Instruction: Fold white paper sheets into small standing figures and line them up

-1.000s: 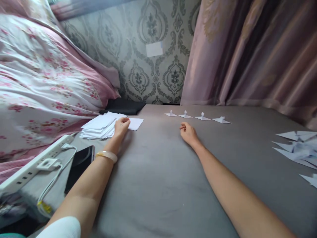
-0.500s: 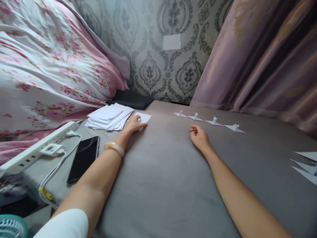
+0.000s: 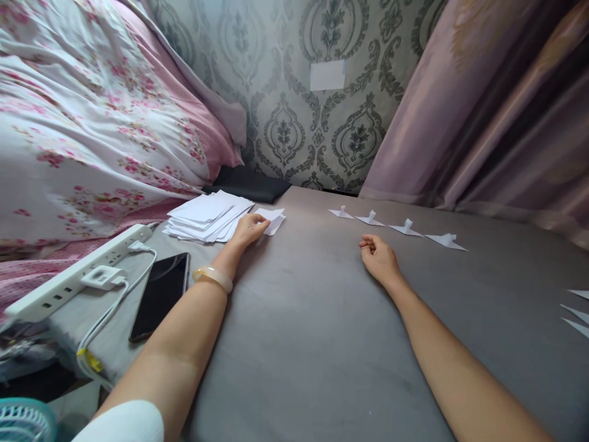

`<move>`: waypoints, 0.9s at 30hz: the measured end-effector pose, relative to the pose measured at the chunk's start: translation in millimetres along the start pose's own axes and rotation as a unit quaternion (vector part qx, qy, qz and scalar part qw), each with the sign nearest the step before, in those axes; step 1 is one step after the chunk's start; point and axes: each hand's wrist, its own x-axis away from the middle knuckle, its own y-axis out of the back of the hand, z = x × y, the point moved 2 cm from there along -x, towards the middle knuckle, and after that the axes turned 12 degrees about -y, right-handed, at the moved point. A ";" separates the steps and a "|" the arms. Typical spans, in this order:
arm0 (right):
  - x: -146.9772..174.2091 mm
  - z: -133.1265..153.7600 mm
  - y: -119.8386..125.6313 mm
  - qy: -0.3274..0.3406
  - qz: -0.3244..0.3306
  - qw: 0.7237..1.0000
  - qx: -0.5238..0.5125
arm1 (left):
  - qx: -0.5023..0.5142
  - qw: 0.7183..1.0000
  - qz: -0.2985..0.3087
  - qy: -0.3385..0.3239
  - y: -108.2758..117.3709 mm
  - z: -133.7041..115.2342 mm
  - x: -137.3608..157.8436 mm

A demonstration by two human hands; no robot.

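My left hand (image 3: 251, 229), with a pale bangle (image 3: 213, 278) on its wrist, pinches the edge of a small white sheet of paper (image 3: 275, 215) and lifts it a little; another white sheet shows beneath. Just left of that hand lies a messy stack of white paper (image 3: 207, 215). My right hand (image 3: 380, 259) rests on the grey surface with its fingers curled in and nothing visible in them. Beyond it stands a row of several folded white paper pieces (image 3: 407, 228), each a flat pointed shape with a small upright tab.
A black phone (image 3: 160, 298) and a white power strip (image 3: 78, 273) with a plugged-in charger and cables lie at left. More pointed paper pieces (image 3: 577, 314) sit at the right edge. Floral bedding (image 3: 101, 123) and a pink curtain (image 3: 423, 123) flank the patterned wall (image 3: 285, 132).
My left hand's fingers have closed on the small sheet and raised it off the one below. My right hand stays nearly in place. The view has shifted slightly left.
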 end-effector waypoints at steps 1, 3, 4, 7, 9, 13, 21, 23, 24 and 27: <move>0.0 -0.4 -0.2 0.001 -0.001 1.000 0.000 | -0.013 1.000 -0.002 -0.011 -1.0 -0.2 -0.7; -0.1 -1.3 -0.5 0.005 -0.003 1.000 -0.001 | -0.041 0.999 -0.006 -0.034 -2.6 -0.8 -1.7; -0.1 -1.6 -0.6 0.009 -0.004 1.000 -0.002 | -0.057 0.997 -0.010 -0.043 -2.6 -1.7 -1.8; 0.5 -0.1 0.3 0.026 -0.012 1.000 -0.007 | -0.109 0.991 -0.041 -0.069 2.6 -10.0 0.6; 3.3 5.6 2.6 0.044 -0.031 0.998 -0.013 | -0.144 0.983 -0.072 -0.089 8.4 -23.3 4.4; 21.6 31.0 10.7 0.107 -0.051 0.993 -0.019 | -0.180 0.964 -0.064 -0.186 3.9 -71.0 18.7; 98.3 53.1 35.7 0.222 0.131 0.966 0.024 | -0.136 0.907 0.076 -0.390 -52.4 -179.0 86.2; 112.9 43.6 45.3 0.200 0.152 0.968 0.016 | -0.115 0.898 0.100 -0.412 -57.3 -193.9 103.5; 118.5 38.3 50.3 0.191 0.155 0.969 0.015 | -0.098 0.895 0.113 -0.420 -58.1 -199.1 110.9; 129.5 23.0 65.0 0.183 0.161 0.970 0.023 | 0.019 0.893 0.157 -0.422 -56.8 -206.3 125.6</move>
